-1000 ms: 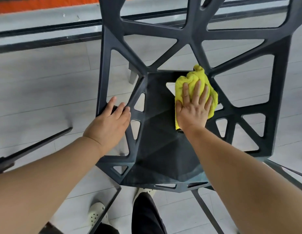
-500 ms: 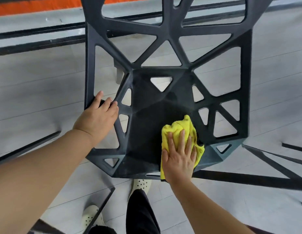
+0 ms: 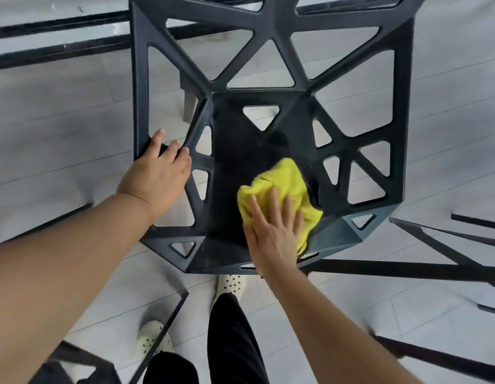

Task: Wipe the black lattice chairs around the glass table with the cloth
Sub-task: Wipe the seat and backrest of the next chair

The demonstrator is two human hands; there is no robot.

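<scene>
A black lattice chair (image 3: 235, 139) stands below me, seen from above, its seat dark and its back and sides cut into triangles. A crumpled yellow cloth (image 3: 282, 187) lies on the front right part of the seat. My right hand (image 3: 274, 231) presses flat on the cloth with straight, spread fingers. My left hand (image 3: 157, 173) rests on the chair's left side edge, fingers curled over the bar.
Grey floor tiles surround the chair. Black bars of other frames (image 3: 407, 270) run along the right and lower right, and another black frame (image 3: 157, 333) sits at the lower left. My legs and white perforated shoes (image 3: 231, 285) stand just in front of the seat.
My right hand slid the cloth from the back of the seat to its front right, then slightly back up. My left hand kept its place on the left edge.
</scene>
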